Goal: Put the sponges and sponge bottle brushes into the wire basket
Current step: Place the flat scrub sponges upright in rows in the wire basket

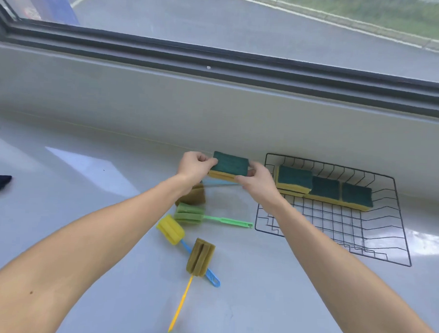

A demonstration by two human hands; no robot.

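Both our hands, left hand [194, 166] and right hand [257, 179], pinch one sponge [230, 167] by its ends, long axis crosswise, wire basket [398, 221] just rightward.

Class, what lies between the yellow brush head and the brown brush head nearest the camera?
In the head view, only the yellow brush's blue handle crosses that gap.

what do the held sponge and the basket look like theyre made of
Sponge: seemingly soft yellow foam under a dark green scouring layer, matte and fibrous-looking; both hands pinch its ends. Wire basket: thin black wire in an open grid, probably coated metal, though the coating cannot be confirmed.
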